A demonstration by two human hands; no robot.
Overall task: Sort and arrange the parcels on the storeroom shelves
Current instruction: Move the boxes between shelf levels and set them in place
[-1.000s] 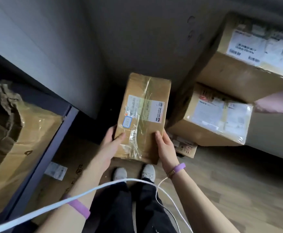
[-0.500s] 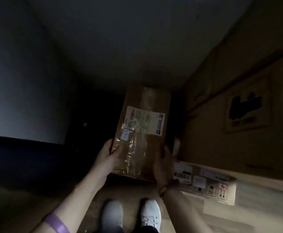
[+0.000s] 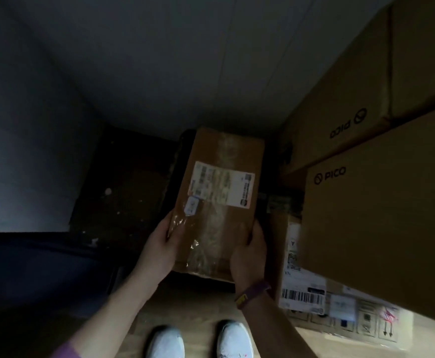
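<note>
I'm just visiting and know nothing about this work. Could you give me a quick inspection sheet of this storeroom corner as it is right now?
Surface: wooden floor, dimly lit.
Job's things: brown taped parcel with a white label, held above the dark corner; upper PICO carton and lower PICO carton at right; labelled box below them.
Clutter: nothing seen.
Grippers: left hand grips the parcel's left edge; right hand grips its right edge.
Cables: nothing seen.
Surroundings: pale wall behind; white shoes below; wristband on the right wrist.
</note>
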